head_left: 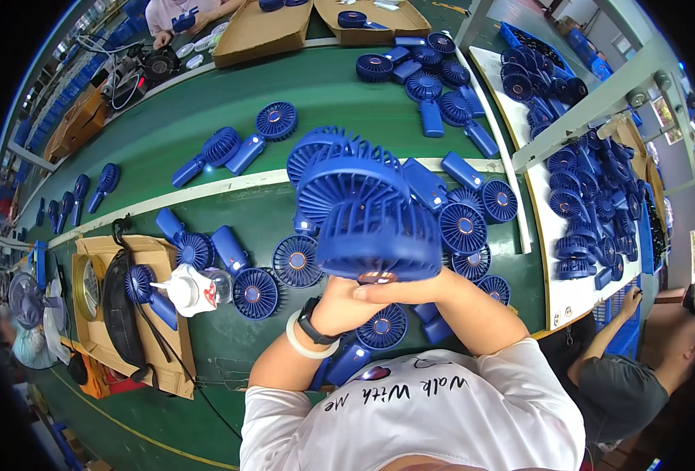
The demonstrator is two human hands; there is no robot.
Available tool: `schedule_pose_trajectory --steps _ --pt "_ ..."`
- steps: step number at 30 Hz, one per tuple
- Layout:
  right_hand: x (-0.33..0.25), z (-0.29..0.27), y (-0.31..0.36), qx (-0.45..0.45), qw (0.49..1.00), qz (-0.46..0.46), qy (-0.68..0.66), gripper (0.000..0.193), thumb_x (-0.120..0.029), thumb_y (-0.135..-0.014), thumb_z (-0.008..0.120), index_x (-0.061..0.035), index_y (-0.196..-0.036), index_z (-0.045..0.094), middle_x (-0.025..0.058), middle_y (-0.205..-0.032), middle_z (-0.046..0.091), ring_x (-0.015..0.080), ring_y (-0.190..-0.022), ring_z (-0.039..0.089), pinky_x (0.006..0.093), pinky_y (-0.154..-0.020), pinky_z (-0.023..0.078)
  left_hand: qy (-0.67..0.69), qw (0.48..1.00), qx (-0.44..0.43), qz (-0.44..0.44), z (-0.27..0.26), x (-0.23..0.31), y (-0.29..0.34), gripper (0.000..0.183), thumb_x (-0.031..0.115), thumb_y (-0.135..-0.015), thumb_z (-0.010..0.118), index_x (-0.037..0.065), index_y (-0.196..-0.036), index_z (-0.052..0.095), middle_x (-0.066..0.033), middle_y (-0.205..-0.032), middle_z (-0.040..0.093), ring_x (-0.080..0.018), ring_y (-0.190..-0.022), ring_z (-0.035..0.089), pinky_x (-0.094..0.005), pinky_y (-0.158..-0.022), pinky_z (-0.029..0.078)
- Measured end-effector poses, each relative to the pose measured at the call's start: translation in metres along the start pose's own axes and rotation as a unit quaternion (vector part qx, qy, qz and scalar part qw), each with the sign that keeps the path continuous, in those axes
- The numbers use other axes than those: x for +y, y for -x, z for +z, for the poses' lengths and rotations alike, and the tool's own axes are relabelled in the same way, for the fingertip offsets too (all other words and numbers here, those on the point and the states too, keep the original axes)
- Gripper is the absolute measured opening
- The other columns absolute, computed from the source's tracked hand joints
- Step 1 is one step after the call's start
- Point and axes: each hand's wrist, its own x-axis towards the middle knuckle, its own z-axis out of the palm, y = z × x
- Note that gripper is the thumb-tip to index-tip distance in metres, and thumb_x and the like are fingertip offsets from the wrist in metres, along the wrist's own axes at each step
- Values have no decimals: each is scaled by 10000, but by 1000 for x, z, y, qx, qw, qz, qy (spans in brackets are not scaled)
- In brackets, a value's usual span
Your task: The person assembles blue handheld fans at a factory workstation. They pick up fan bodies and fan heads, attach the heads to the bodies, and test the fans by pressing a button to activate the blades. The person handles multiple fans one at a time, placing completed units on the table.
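Close in front of me, several blue handheld fans (351, 184) are bunched together, one above another. The nearest fan head (379, 243) is smeared by motion. Beneath it, my left hand (344, 306) and my right hand (414, 290) meet, closed around the fans. Most fingers are hidden behind the fan heads; the right thumb lies across the left hand. A dark wristband and a pale bracelet circle my left wrist. More blue fans lie around my hands, among them one fan (255, 293) to the left and another fan (463, 228) to the right.
A green conveyor (182, 110) carries scattered fans behind the bench. To the left, an opened carton (96, 251) holds a black pouch, beside a white bottle (190, 290). On the right, a white table (555, 298) bears piled fans. Co-workers sit at the far side and at right (626, 385).
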Motion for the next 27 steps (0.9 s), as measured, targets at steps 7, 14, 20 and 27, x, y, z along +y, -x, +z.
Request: schedule_pose_trajectory --steps 7,14,20,27 --pt "-3 -17 13 -65 852 -112 -507 920 -424 -586 772 -74 -1317 336 176 -1343 384 344 -1224 418 507 -1006 370 -78 988 -14 133 -1 28 -2 1108 243 -681 757 -52 -1394 -38 -266 -1444 61 -375 -1370 57 -450 -1102 96" --pt "3 -20 13 -144 765 -143 -612 930 -406 -623 771 -50 -1330 282 246 -1377 309 410 -1300 288 576 -1043 272 -99 992 -18 72 14 13 -7 1225 317 -617 815 -64 -1385 -61 -297 -1440 32 -395 -1361 106 -473 -1088 163" --pt "11 -20 12 -155 760 -171 -608 924 -446 -636 756 -41 -1323 289 239 -1359 341 379 -1289 321 499 -1075 266 -270 953 26 135 23 29 -5 1302 442 -573 831 -75 -1390 -41 -266 -1428 137 -345 -1340 196 -433 -1087 164" --pt "19 -22 16 -128 756 -181 -616 897 -486 -642 743 -37 -1295 322 221 -1310 406 359 -1266 364 473 -1073 278 -314 942 75 94 41 26 -9 1223 400 -591 832 -94 -1381 39 -267 -1418 182 -367 -1320 225 -449 -1076 183"
